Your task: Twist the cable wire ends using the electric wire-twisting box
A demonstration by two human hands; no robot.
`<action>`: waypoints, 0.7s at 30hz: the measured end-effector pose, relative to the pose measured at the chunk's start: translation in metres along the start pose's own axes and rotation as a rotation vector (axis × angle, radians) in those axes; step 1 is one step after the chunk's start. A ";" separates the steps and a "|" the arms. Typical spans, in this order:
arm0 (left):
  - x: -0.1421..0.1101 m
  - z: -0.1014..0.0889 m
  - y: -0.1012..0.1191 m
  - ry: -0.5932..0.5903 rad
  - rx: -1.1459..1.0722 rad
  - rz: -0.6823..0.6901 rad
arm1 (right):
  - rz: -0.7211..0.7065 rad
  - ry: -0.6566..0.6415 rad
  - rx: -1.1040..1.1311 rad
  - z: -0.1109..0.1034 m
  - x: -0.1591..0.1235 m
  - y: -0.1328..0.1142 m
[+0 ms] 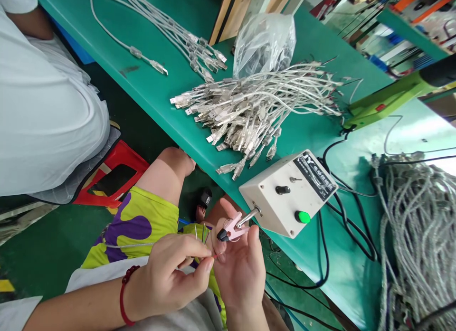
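a: what do we have nearest us?
b: low in the frame, our left hand (180, 262) has thumb and forefinger pinched on a thin red wire (215, 256). the grey cable (131, 246) comes in from the left, over the patterned shorts (137, 217), and reaches that hand; more wire ends (203, 233) stick up just above the fingers.
a: and our right hand (238, 269)?
b: palm up at bottom centre, thumb spread from the fingers, gripping nothing we can make out. it cups around the pink clip (233, 228); we cannot tell whether the fingers touch it.
a: how do we expect the cable to handle?
b: light, we'd judge, with a springy jacket but soft, easily bent wires. we would hold the jacket close behind the split and each wire near its end, gently, since a hard tug could snap strands.
a: farther off?
b: right of centre, a metal shaft (249, 217) joins the clip to a pale box (285, 198). above, on the green table (160, 91), lies a heap of usb cables (242, 117), with a see-through bag (265, 43) beyond.
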State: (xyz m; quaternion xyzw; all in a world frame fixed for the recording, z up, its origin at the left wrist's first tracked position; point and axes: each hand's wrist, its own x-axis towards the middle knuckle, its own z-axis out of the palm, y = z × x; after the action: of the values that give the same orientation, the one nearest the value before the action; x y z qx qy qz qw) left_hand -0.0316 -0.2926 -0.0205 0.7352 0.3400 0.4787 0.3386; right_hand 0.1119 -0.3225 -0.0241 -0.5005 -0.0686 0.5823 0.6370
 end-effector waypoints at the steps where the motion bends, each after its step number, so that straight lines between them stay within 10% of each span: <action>1: 0.001 0.001 0.000 0.018 0.005 -0.008 | 0.029 -0.061 0.041 0.001 0.004 -0.001; 14: -0.003 0.016 -0.008 0.080 -0.055 -0.128 | 0.016 -0.136 0.093 0.000 0.019 0.000; 21: -0.003 0.016 -0.009 0.058 -0.066 -0.114 | -0.182 -0.038 -0.246 -0.020 0.009 0.003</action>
State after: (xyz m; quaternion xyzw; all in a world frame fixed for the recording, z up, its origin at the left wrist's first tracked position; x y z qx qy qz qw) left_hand -0.0190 -0.2933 -0.0342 0.6888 0.3750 0.4909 0.3795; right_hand 0.1256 -0.3266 -0.0406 -0.5552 -0.1967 0.5187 0.6197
